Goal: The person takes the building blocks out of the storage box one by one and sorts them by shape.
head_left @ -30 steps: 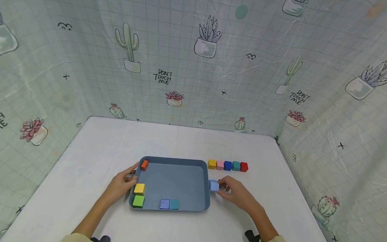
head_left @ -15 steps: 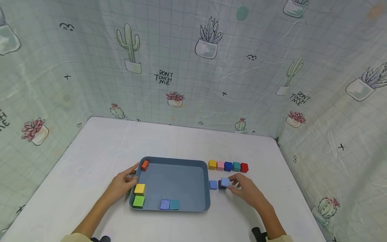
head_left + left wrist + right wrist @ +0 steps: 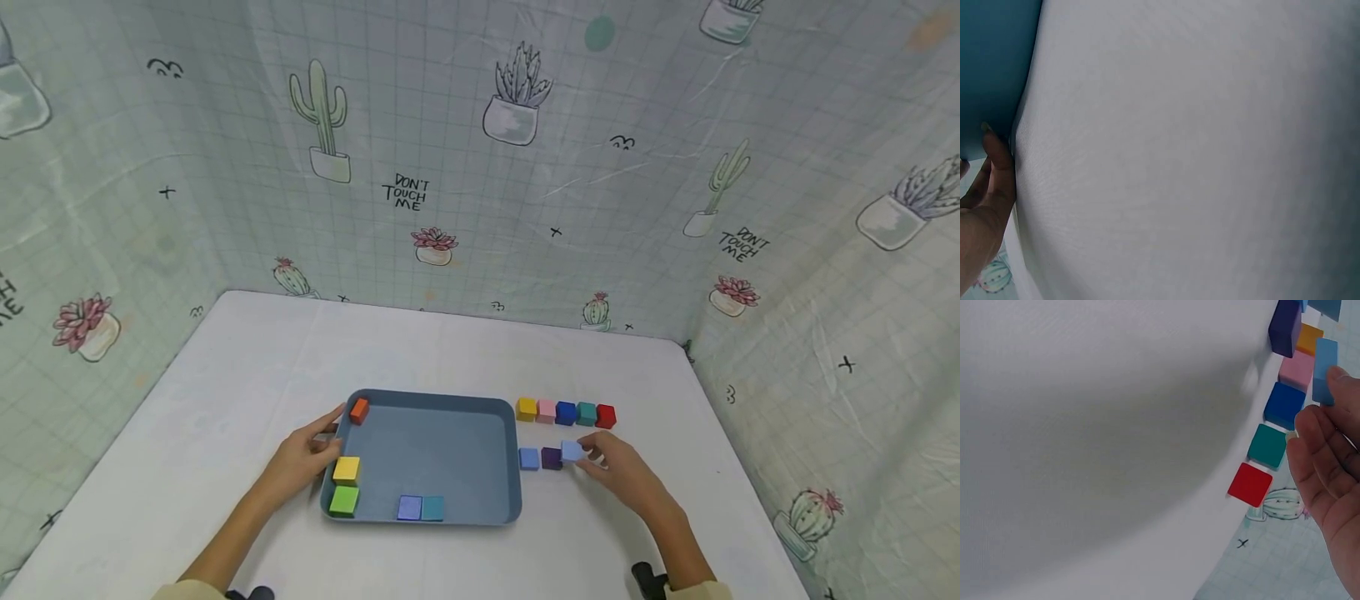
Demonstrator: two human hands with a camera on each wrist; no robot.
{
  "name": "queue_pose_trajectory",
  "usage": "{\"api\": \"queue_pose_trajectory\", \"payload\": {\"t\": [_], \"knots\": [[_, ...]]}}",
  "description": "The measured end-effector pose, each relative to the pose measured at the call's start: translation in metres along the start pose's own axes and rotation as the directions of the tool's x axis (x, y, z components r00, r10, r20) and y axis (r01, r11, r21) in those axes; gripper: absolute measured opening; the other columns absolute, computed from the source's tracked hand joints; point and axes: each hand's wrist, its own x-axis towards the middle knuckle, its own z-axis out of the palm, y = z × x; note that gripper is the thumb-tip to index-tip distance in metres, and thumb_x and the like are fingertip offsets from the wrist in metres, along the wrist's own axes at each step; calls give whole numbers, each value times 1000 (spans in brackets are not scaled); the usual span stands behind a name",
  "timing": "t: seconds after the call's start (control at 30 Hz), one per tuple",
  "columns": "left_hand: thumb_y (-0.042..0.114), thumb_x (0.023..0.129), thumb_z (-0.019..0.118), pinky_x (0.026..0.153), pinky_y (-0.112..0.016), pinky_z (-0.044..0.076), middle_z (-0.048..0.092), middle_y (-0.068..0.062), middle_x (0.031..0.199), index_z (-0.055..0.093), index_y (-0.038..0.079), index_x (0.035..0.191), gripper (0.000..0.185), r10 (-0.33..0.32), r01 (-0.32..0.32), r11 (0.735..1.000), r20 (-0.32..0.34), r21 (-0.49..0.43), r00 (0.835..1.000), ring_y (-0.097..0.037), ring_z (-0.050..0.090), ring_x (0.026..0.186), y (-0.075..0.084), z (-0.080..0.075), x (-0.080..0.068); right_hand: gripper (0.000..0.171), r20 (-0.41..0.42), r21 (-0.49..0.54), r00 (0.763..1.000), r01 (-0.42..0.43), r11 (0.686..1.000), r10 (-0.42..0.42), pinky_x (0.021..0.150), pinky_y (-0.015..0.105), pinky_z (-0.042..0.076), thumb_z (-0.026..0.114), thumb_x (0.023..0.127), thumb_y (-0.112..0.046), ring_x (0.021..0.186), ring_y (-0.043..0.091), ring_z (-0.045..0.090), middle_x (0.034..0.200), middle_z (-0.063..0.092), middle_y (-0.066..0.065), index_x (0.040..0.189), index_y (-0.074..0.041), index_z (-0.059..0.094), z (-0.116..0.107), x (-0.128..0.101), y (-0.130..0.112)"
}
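Note:
A light blue block (image 3: pixel 572 451) is pinched between the thumb and fingers of my right hand (image 3: pixel 621 468), right of the tray. It appears raised above the table in the right wrist view. Just left of it on the table sit a dark purple block (image 3: pixel 551 458) and a blue block (image 3: pixel 528 458). My left hand (image 3: pixel 303 457) grips the left rim of the blue-grey tray (image 3: pixel 442 433). Inside the tray lie an orange block (image 3: pixel 359 410), a yellow block (image 3: pixel 347 471), a green block (image 3: pixel 344 502), a periwinkle block (image 3: pixel 409 507) and a teal-blue block (image 3: pixel 432 507).
Behind my right hand runs a row of blocks: yellow (image 3: pixel 527 409), pink (image 3: pixel 546 411), dark blue (image 3: pixel 566 412), teal (image 3: pixel 586 413) and red (image 3: pixel 605 416). The white table (image 3: pixel 420 346) meets a cactus-print curtain (image 3: pixel 480 183) at the back and sides.
My right hand has carried the light blue block rightward from beside the tray, past the dark purple block, which now shows fully. My left hand and the tray stay put.

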Motion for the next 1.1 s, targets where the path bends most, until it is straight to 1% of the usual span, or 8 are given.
{"api": "queue_pose_trajectory", "payload": {"t": [0.23,0.4,0.57,0.8,0.93,1.1], "knots": [[12,89,56,64,-29,46,51,-23,127,38,12,145,59,8,-8,1000,-1,-6,1000,-24,57,93,-2,0,0,31,24,-41,999,-27,999,28,81,37,49,71,84,-17,93,18,58,102,61,-1,113,-8,63,2,0,5],[12,89,55,66,-29,46,52,-21,127,38,13,145,59,10,-10,1000,-3,-3,1000,-25,57,94,-4,-1,1,30,47,-53,997,-57,997,59,81,37,49,70,84,-15,92,18,58,100,61,-1,112,-8,63,5,1,7],[11,89,55,64,-29,45,52,-21,126,38,13,145,59,16,-16,1000,-1,-17,1000,-25,57,94,-3,-1,1,30,63,-68,994,-79,995,84,82,38,49,70,84,-14,93,18,57,98,60,-2,112,-7,64,8,1,10],[12,89,55,63,-29,45,52,-22,126,39,13,145,58,13,-13,1000,-1,-23,1000,-24,57,93,-1,-2,0,29,62,-103,997,-42,994,49,82,38,49,71,83,-14,91,18,59,93,60,-3,112,-9,66,9,2,12],[13,90,55,65,-29,45,51,-22,127,39,13,145,58,6,-6,1000,0,-17,1000,-24,56,93,0,-2,0,30,80,-129,996,-31,991,41,82,38,49,71,83,-15,88,17,59,91,59,-5,113,-9,66,10,3,11],[14,91,55,67,-30,46,51,-22,128,38,13,145,57,1,-1,1000,1,-8,1000,-25,56,94,0,-2,1,31,83,-141,996,-34,989,46,82,38,49,71,84,-16,89,17,59,93,60,-4,114,-10,66,11,4,10]]}}
